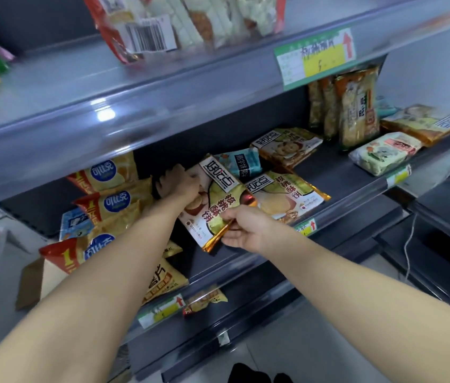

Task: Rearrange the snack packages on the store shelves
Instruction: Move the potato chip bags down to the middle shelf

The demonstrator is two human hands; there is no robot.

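A walnut-cookie package (215,200) with gold edges is held tilted over the middle shelf (337,172). My left hand (181,183) grips its far left edge, fingers curled over it. My right hand (241,226) pinches its near gold corner between thumb and fingers. A matching package (287,193) lies flat just to the right, partly under the held one. A small blue package (241,164) lies behind them, and another cookie package (287,146) lies further back.
Yellow chip bags (113,200) are stacked at the left of the middle shelf. Upright orange packs (356,106) and flat packs (385,152) fill its right end. The upper shelf (163,87) carries clear-wrapped snacks (190,20). A lower shelf holds more yellow bags (163,280).
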